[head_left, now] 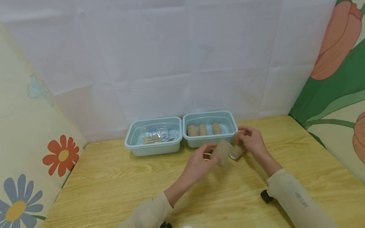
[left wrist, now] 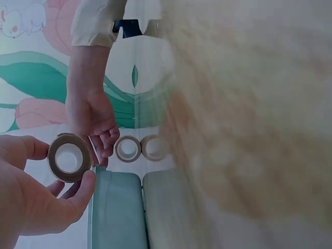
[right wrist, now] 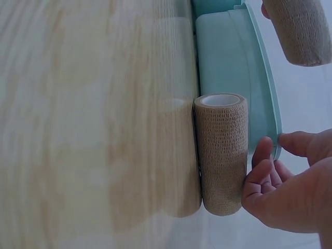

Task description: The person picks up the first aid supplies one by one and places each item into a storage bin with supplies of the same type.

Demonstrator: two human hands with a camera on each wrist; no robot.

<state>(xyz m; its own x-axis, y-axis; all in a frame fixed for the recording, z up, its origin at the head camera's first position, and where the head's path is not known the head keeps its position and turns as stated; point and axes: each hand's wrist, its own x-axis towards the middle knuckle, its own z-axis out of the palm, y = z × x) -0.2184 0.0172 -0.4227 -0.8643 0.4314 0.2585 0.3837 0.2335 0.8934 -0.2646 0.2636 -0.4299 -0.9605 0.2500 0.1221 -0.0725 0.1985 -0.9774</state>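
My left hand (head_left: 201,162) grips a tan cohesive bandage roll (head_left: 222,150) between thumb and fingers, raised above the table. In the left wrist view that roll (left wrist: 55,165) shows its end and white core. At the front right corner of the right light-blue bin (head_left: 210,141), my right hand (head_left: 251,140) pinches the rim, as the right wrist view shows at the bin edge (right wrist: 277,124). A second bandage roll (right wrist: 223,155) lies on the table against that bin, beside my right fingers. Inside the right bin lie three tan rolls (head_left: 202,129).
The left light-blue bin (head_left: 154,149) adjoins the right one and holds a clear plastic packet (head_left: 156,134) and thin sticks. Both stand at the back of the glossy wooden table (head_left: 111,189), before a white sheet (head_left: 153,59). Painted walls flank the table.
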